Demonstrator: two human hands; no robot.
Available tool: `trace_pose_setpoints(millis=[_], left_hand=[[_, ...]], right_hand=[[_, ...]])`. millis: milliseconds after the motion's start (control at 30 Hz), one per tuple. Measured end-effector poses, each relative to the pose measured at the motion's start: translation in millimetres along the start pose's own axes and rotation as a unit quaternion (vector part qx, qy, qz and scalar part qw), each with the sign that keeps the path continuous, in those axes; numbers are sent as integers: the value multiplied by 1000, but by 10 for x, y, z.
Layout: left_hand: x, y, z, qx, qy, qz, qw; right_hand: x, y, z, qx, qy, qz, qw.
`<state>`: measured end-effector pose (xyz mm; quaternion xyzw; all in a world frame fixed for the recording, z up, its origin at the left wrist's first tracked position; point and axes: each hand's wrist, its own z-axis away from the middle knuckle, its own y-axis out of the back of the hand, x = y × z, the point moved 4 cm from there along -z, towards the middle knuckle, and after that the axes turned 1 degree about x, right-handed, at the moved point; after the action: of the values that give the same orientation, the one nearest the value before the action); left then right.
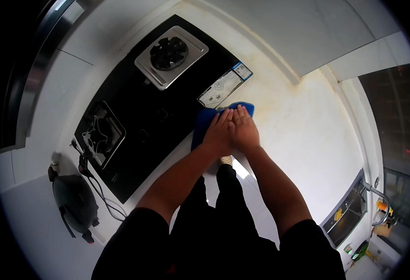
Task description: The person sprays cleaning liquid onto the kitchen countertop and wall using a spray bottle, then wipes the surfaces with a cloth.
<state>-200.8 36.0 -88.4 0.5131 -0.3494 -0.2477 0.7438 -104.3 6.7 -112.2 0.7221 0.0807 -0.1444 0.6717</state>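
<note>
Both hands, left [220,133] and right [246,133], grip flat, pressed on soft blue cloth [198,129], cloth over glossy black hob [135,112] corner and smooth off-white surface [303,135], near rectangular printed label [221,89].

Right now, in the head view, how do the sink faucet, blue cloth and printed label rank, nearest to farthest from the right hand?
1. Blue cloth, under the right hand.
2. Printed label, ahead-left on the cooktop.
3. Sink faucet, far right.
</note>
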Motion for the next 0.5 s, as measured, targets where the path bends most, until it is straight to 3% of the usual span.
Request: trace_pose_setpoints(millis=[67, 200, 400, 433, 500], left_hand=[[73, 31, -175, 45, -63, 65, 995], [470, -21, -528, 4, -92, 116, 989], [1230, -316, -707, 39, -243, 170, 954], [1251, -336, -616, 40, -244, 172, 954], [1122, -291, -402, 164, -164, 182, 956]], right_hand=[[182, 53, -8, 9, -18, -26, 999], [643, 359, 151, 37, -64, -69, 995], [1385, 631, 818, 44, -181, -101, 977], [1427, 653, 884, 45, -204, -109, 972], [1414, 505, 910, 59, -207, -47, 975]])
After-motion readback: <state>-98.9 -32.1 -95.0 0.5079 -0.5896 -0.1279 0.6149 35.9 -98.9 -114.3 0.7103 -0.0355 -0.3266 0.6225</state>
